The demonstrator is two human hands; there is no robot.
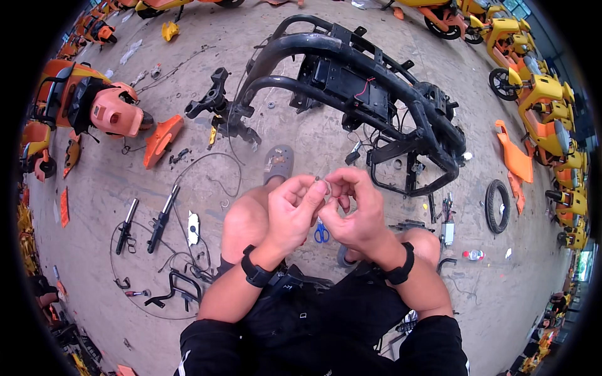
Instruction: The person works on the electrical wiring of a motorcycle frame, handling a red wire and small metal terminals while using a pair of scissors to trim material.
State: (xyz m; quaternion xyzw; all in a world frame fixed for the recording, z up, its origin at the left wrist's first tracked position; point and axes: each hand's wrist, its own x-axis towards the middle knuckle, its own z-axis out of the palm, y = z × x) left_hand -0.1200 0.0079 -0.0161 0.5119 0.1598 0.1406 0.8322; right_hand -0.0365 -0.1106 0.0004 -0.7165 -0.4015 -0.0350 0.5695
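My left hand and my right hand meet in front of my knees, fingers closed in pinches. Between the fingertips is something small, with a dark bit showing above my left thumb; its kind cannot be made out. Beyond the hands, a black tubular scooter frame rests on the floor, with a red wire and loose cables on it. Blue-handled scissors lie on the floor below my hands.
Two fork legs, a bent black bracket and cables lie to the left. On the right are a tyre, a bottle and orange panels. Yellow scooters line the right side; an orange scooter stands left.
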